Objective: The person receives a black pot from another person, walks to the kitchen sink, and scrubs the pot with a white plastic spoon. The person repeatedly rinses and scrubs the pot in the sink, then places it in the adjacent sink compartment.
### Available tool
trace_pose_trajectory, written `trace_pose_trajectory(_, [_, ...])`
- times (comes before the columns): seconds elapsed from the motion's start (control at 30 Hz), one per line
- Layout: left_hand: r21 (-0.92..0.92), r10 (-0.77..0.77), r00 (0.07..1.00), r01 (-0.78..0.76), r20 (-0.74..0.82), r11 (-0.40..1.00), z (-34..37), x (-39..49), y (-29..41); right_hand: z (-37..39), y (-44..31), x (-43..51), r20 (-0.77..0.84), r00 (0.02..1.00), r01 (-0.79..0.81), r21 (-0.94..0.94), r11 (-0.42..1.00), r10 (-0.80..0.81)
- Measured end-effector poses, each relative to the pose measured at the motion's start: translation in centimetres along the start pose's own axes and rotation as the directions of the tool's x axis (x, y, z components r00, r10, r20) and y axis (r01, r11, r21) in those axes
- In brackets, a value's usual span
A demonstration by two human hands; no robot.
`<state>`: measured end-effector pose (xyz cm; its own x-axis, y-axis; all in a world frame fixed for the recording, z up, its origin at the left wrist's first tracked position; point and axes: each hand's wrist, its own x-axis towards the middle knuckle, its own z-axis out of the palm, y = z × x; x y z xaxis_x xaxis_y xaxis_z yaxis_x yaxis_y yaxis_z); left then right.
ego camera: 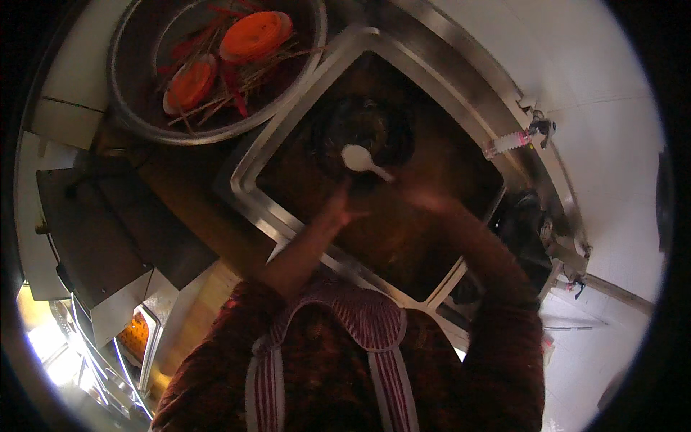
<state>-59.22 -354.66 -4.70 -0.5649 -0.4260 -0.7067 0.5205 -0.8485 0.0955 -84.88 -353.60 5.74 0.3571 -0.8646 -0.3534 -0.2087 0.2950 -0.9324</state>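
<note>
Over a deep stainless-steel sink basin, my right hand (418, 195) is at the handle end of a pale, round-headed ladle or spoon (358, 157); the hand is blurred and its fingers look closed around the handle. My left hand (345, 208) is just below and left of the spoon, fingers spread, with nothing seen in it. Beneath the spoon is a dark round bowl or pan (372, 127), low in the sink; its contents are too dim to tell. The sink's steel rim (248, 162) surrounds them.
At the upper left a large metal basin (121, 102) holds orange round items (256, 36), red strips and thin sticks. A faucet (540, 129) with a pinkish hose end (507, 143) reaches in from the right. Dark objects (523, 227) lie beyond the sink's right edge.
</note>
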Motion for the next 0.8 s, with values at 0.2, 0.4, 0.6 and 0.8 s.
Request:
trace_pose_trajectory(0.2, [0.083, -0.023, 0.998, 0.028, -0.062, 0.996, -0.2, 2.3, -4.2, -0.8, 0.2, -0.8, 0.057, 0.994, 0.071, -0.985, 0.155, -0.098])
trace_pose_trajectory(0.4, [0.512, 0.146, 0.981, -0.062, -0.125, 0.857, -2.0, -2.2, 2.0, 2.4, -1.1, 0.1, -0.097, 0.946, 0.180, -0.640, 0.747, -0.310])
trace_pose_trajectory(0.6, [0.641, 0.160, 0.963, 0.015, -0.215, 0.768, 1.7, -7.3, 6.5, 0.2, -3.2, -3.0, -0.239, 0.955, -0.172, -0.930, 0.325, -0.177])
trace_pose_trajectory(0.8, [0.756, 0.044, 0.956, 0.200, -0.289, 0.623, 6.6, -12.6, 8.4, 2.6, -5.3, -12.4, -0.383, 0.869, -0.433, -0.279, 0.857, 0.314])
